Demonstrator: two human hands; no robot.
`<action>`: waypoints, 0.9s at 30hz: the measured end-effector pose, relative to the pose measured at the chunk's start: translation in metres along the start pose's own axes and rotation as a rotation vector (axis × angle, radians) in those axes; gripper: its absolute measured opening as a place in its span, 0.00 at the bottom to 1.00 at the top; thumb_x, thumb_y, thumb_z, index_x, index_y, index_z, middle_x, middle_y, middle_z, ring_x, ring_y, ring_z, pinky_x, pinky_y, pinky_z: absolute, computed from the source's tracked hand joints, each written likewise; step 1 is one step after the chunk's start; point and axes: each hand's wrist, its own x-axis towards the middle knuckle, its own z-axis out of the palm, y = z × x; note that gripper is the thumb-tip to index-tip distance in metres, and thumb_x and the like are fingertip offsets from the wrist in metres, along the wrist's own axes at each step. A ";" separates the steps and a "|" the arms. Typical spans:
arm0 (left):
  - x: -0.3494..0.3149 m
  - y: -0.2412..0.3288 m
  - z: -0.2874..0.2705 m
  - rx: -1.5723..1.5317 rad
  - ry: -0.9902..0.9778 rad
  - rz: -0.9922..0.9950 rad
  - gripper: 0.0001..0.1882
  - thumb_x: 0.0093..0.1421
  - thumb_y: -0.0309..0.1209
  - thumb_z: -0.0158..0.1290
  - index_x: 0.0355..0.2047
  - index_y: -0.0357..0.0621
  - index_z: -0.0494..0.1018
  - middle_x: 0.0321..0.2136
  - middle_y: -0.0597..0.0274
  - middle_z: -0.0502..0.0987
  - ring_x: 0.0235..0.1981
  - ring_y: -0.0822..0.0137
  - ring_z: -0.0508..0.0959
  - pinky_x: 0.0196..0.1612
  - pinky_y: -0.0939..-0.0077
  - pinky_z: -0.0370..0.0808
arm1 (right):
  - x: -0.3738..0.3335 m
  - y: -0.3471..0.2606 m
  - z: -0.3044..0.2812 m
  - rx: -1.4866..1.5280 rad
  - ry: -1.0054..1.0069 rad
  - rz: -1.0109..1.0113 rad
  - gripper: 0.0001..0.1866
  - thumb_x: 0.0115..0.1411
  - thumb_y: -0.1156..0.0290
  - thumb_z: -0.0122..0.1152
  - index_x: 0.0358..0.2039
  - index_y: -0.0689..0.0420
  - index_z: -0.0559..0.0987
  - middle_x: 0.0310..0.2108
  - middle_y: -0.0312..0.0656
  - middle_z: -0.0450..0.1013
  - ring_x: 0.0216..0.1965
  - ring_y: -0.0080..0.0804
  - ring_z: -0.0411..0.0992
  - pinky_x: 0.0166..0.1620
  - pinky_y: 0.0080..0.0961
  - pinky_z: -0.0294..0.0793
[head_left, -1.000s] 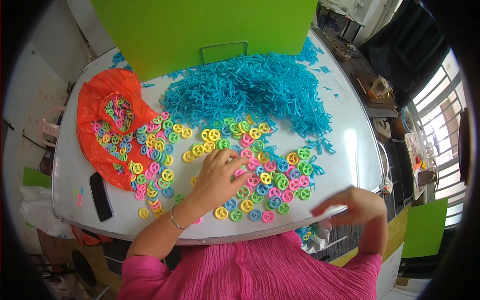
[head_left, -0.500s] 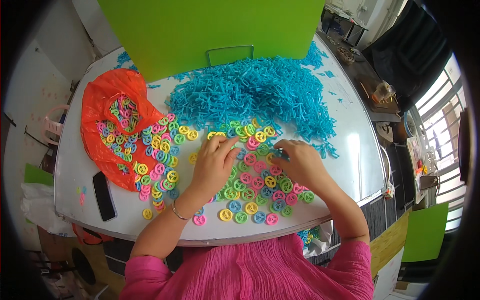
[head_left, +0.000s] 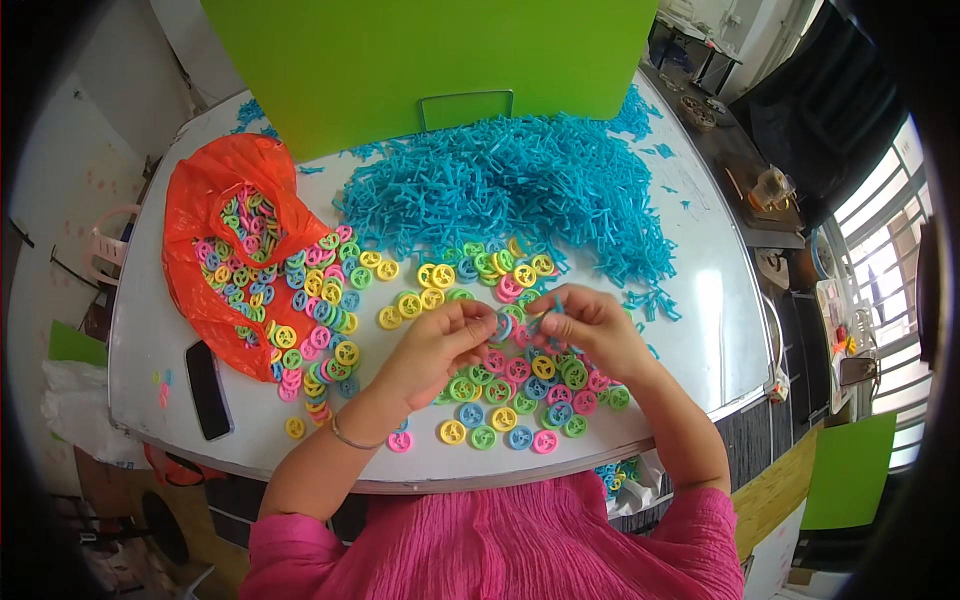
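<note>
My left hand (head_left: 435,350) pinches a small spoked plastic wheel (head_left: 504,326), which looks blue, between thumb and fingertips. Close to it, my right hand (head_left: 600,332) is closed on thin blue plastic pieces (head_left: 557,304); how many it holds is unclear. The hands face each other, a small gap apart, above loose pink, green, yellow and blue wheels (head_left: 503,418) spread over the white table (head_left: 690,345). Beyond them lies a large heap of the same blue plastic pieces (head_left: 500,190).
A red plastic bag (head_left: 195,180) at the left spills more coloured wheels. Beside it lies a dark phone (head_left: 208,390). A bright green panel (head_left: 420,60) with a metal handle (head_left: 466,95) stands behind the blue heap. Wheels also show below the table's front edge.
Both hands have come up off the wheels and nearer each other. A wheel now shows in my left fingertips, and blue pieces show more plainly in my right. Several yellow wheels are uncovered.
</note>
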 end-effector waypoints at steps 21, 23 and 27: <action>-0.026 -0.022 0.037 -0.272 0.216 0.110 0.08 0.65 0.32 0.52 0.32 0.41 0.69 0.24 0.68 0.74 0.25 0.79 0.74 0.28 0.86 0.71 | -0.009 0.029 0.042 -0.011 0.196 -0.108 0.10 0.63 0.74 0.58 0.42 0.64 0.80 0.37 0.37 0.77 0.39 0.18 0.72 0.43 0.18 0.72; -0.028 -0.022 0.040 -0.302 0.226 0.111 0.08 0.65 0.32 0.52 0.32 0.41 0.69 0.24 0.68 0.74 0.25 0.79 0.74 0.28 0.86 0.71 | -0.010 0.026 0.046 0.015 0.226 -0.099 0.09 0.63 0.74 0.58 0.41 0.65 0.80 0.36 0.36 0.77 0.38 0.17 0.72 0.42 0.17 0.72; -0.029 -0.025 0.043 -0.362 0.223 0.144 0.08 0.64 0.33 0.53 0.33 0.41 0.68 0.25 0.68 0.74 0.25 0.79 0.74 0.28 0.86 0.72 | -0.013 0.020 0.049 0.044 0.271 -0.063 0.09 0.62 0.74 0.59 0.40 0.65 0.80 0.33 0.35 0.77 0.36 0.16 0.71 0.40 0.15 0.71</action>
